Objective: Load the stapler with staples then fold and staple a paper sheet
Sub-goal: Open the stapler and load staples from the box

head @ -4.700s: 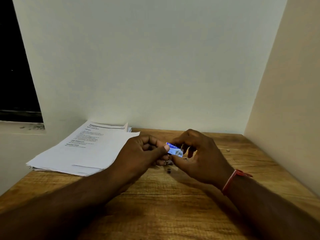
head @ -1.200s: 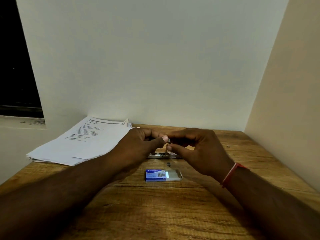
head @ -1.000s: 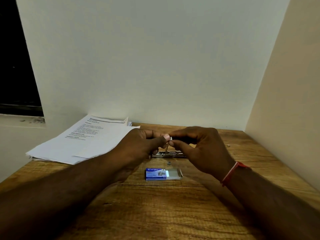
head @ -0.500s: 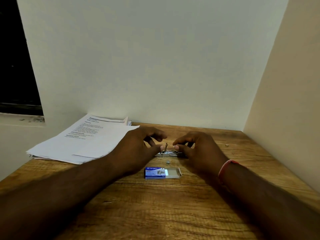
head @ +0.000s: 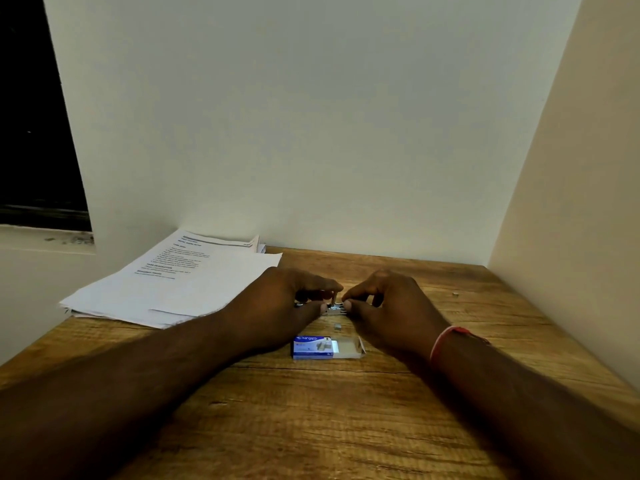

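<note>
On table (head: 311, 417), left hand (head: 277, 301), right hand (head: 393, 306) pinch stapler (head: 335, 308)

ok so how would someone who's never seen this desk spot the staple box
On the wooden desk, right of the papers, look just nearer the viewer than the left hand and right hand. The staple box lies there: the only blue thing, its white tray slid out.

1. "kangaro", white letters on the blue staple box (head: 313, 347), near centre of the table (head: 311, 427).
2. Printed lines on the top sheet of the paper stack (head: 180, 271), far left: too small to read.
</note>
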A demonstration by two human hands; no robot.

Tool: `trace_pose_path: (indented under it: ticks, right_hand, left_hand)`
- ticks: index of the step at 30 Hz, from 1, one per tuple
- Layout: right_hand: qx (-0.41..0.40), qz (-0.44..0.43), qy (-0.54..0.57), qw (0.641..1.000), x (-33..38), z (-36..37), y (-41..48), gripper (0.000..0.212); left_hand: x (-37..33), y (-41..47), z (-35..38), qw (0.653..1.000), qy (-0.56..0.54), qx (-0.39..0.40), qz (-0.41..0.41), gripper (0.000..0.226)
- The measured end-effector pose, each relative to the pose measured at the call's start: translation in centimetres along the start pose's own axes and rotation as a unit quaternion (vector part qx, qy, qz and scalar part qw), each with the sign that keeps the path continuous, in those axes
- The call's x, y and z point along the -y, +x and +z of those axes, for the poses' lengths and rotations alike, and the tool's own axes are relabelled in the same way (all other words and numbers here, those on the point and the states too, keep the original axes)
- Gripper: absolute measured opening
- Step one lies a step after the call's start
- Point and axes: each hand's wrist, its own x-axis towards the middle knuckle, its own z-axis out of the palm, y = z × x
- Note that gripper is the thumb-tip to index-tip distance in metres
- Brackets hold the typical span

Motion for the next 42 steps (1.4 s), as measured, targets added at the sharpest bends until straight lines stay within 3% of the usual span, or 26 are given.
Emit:
trace_pose_path:
  ticks: [21,29,42]
  right_hand:
    - [0.025,0.029,0.007,0.999,0.1,-0.9,0.1,0.016]
    - [0.05,-0.004,0.068,0.996,0.1,-1.1,-0.1,0.036]
    - [0.044,0.022,0.024,0.998,-1.1,-2.1,0.5,0.041]
  left_hand:
    - [-0.3,-0.1,-0.1,1.0,-0.002,0.013,-0.02,0.042]
    - [-0.2,0.1,0.1,1.0,-0.005,0.01,-0.014,0.042]
    - [-0.3,0.0,0.0,1.0,0.011,0.012,-0.017,0.043]
